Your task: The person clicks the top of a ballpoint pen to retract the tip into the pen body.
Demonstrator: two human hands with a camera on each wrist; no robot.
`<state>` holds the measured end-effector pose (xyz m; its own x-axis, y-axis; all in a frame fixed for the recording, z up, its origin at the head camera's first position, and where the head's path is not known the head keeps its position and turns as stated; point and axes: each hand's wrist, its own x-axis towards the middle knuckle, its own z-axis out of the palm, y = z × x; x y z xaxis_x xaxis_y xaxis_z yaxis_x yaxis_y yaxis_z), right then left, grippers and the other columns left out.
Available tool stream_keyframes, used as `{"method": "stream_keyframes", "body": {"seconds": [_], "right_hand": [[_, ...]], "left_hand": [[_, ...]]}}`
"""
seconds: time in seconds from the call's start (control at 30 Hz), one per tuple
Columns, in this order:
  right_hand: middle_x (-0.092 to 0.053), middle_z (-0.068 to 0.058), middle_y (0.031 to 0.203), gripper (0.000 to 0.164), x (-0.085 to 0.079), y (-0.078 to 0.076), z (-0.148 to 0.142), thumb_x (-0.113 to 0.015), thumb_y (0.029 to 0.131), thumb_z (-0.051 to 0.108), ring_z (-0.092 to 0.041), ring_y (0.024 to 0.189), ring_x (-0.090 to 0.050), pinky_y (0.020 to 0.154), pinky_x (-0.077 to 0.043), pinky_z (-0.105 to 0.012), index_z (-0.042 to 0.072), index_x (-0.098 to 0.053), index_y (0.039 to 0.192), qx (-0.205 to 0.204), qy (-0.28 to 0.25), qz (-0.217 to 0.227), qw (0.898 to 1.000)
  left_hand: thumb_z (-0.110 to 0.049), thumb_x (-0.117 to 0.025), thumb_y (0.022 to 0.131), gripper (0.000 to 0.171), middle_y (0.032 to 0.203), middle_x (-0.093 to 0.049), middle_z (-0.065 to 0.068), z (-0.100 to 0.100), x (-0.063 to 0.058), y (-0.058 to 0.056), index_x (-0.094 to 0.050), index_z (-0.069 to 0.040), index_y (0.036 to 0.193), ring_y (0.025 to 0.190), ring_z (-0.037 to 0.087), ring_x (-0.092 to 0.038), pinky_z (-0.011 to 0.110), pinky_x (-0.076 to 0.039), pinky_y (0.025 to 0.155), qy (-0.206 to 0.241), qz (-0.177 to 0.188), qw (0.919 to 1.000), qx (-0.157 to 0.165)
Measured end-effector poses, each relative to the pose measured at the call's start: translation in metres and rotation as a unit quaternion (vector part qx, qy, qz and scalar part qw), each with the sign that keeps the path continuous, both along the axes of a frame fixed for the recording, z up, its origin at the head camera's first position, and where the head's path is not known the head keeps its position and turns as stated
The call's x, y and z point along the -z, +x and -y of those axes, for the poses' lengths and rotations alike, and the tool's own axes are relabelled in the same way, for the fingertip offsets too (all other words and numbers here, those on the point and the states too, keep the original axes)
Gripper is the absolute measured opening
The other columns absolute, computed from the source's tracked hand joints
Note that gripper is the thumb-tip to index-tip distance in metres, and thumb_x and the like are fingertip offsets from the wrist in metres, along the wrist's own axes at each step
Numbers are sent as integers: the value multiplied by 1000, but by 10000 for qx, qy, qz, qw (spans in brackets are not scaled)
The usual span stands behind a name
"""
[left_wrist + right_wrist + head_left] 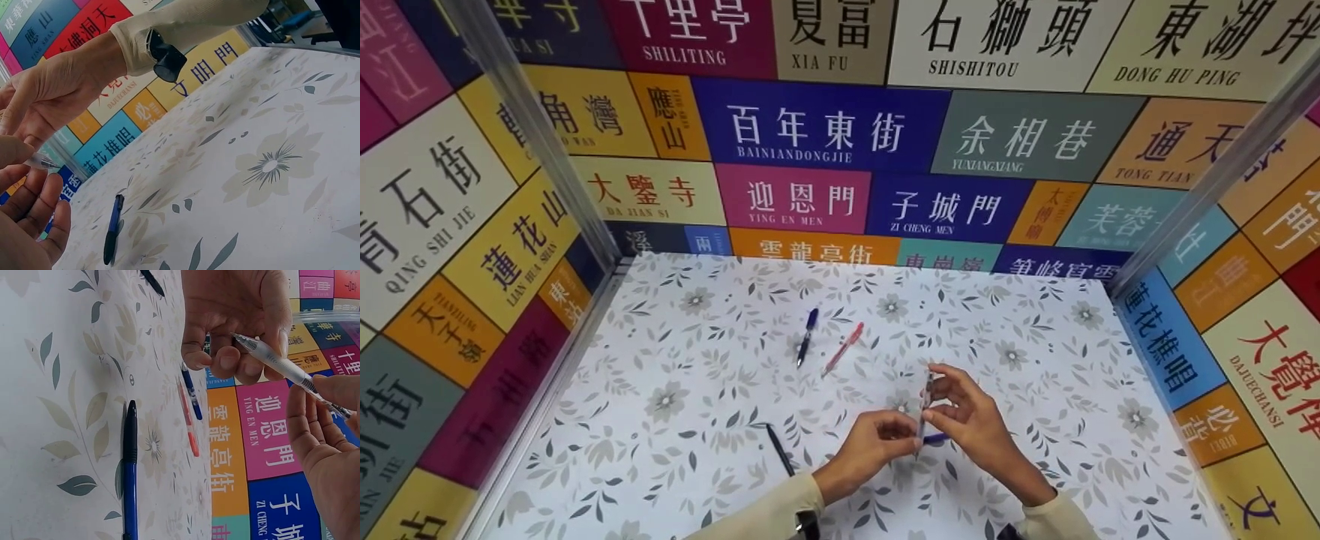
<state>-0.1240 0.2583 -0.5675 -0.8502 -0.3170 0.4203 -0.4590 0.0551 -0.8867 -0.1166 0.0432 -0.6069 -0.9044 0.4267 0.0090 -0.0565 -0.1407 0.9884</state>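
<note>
A clear gel pen (275, 363) with a patterned upper end is held above the tabletop, point lowermost in the head view. My left hand (883, 441) pinches its lower barrel near the tip between thumb and forefinger; the other fingers curl loosely. Higher up, my right hand (971, 409) pinches the same pen between thumb and fingers. In the left wrist view only the pen's pointed end (42, 162) shows past the left fingers. A blue pen with a black grip (130, 472) lies on the table beneath the hands, partly hidden in the head view.
Farther back on the flower-patterned table (720, 457) lie a dark blue pen (808, 337) and a red pen (844, 347). A black pen (779, 448) lies left of my left forearm. Panels with printed place names (821, 124) stand around the table's back and sides.
</note>
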Motion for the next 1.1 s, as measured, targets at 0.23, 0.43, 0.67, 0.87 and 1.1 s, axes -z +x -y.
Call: {"method": "stream_keyframes", "body": {"seconds": [0.23, 0.43, 0.67, 0.87, 1.1], "right_hand": [[-63, -30, 115, 74, 3, -1, -1, -75, 95, -16, -35, 104, -72, 87, -63, -29, -4, -45, 162, -13, -2, -98, 10000], [-65, -30, 113, 72, 5, -2, -1, -75, 94, -18, -33, 104, -73, 87, -64, -29, -5, -47, 159, 104, -66, -149, 9998], [-69, -31, 110, 62, 5, -3, -5, -71, 98, -17, -27, 102, -75, 85, -65, -32, -4, -52, 155, 299, -90, -150, 9994], [-71, -28, 107, 48, 4, -5, -9, -67, 100, -17, -30, 95, -75, 83, -64, -31, -8, -59, 147, 653, -175, -260, 9974], [-68, -32, 110, 40, 5, -5, -15, -65, 102, -16, -24, 99, -76, 83, -63, -30, -8, -64, 142, 940, -280, -293, 9947]], "left_hand": [[-5, -82, 94, 14, 91, -76, -2, 2, 0, -1, -81, 1, 107, 80, 8, -69, 22, -53, 72, -97, -23, 9999, 105], [-3, -82, 92, 11, 94, -78, 11, 2, 0, -3, -82, -1, 103, 78, 9, -67, 21, -52, 70, -212, -179, 9996, 22], [-1, -82, 91, 11, 90, -77, 0, 4, 4, -7, -81, 0, 102, 80, 8, -67, 20, -52, 71, -307, -273, 9991, -119], [-1, -80, 91, 13, 94, -77, -3, 7, 7, -10, -82, 0, 104, 86, 8, -69, 22, -55, 78, -374, -358, 9983, -261], [-6, -81, 95, 9, 99, -77, 2, 12, 8, -16, -82, -5, 104, 90, 13, -71, 24, -58, 81, -548, -670, 9949, -524]]}}
